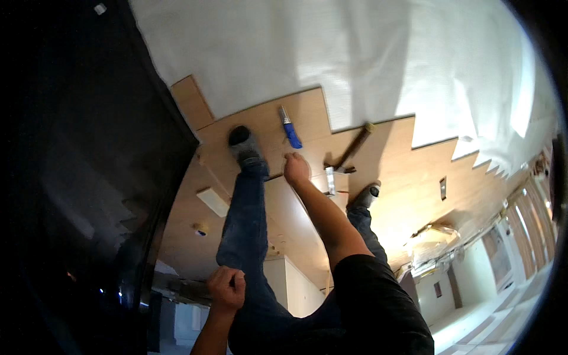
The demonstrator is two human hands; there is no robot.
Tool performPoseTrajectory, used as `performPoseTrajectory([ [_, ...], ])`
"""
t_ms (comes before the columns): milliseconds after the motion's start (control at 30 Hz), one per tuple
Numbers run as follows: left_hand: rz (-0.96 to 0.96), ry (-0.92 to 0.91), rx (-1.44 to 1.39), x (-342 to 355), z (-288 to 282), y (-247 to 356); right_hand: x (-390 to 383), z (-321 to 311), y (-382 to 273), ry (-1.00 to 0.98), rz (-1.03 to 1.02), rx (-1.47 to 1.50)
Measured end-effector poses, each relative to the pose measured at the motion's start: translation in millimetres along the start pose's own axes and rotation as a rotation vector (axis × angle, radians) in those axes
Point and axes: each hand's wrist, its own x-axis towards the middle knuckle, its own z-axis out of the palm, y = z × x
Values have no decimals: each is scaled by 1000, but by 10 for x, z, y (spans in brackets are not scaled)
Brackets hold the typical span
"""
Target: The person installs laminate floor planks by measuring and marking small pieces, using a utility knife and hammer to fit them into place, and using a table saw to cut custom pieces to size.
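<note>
My right hand [297, 170] reaches down to the wood-look floor planks [307, 112], its fingers curled. Whatever they hold, if anything, is too small to make out. Just beyond the fingertips lies a blue-handled tool [290, 131] with a narrow metal front, its exact kind unclear. To the right, a hammer [357, 147] rests on the planks beside a small silver-white piece [330, 180]. My left hand [226, 288] is closed in a loose fist above my left leg, with nothing showing in it. A pale panel [290, 201] lies between my legs, partly behind my right forearm.
White underlayment sheet [236, 47] spreads past the stepped plank edge. A tall black surface [94, 177] borders the left. A short light offcut [213, 202] lies left of my leg. Farther right are a floor cutout [443, 188] and a clear plastic-looking heap [435, 241].
</note>
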Motion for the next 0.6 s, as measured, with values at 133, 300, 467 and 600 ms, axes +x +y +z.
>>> performPoseTrajectory([
  [133,-7,-41,31,-88,158,235,-481,-461,1761,264,-94,-423],
  [300,22,-75,8,-79,351,311,56,-637,2735,237,-529,-644],
  [467,-92,19,-240,-356,562,101,129,-518,2827,149,-516,-919],
  [600,-597,169,-397,-214,946,-914,-790,-728,2701,-62,-89,-690],
])
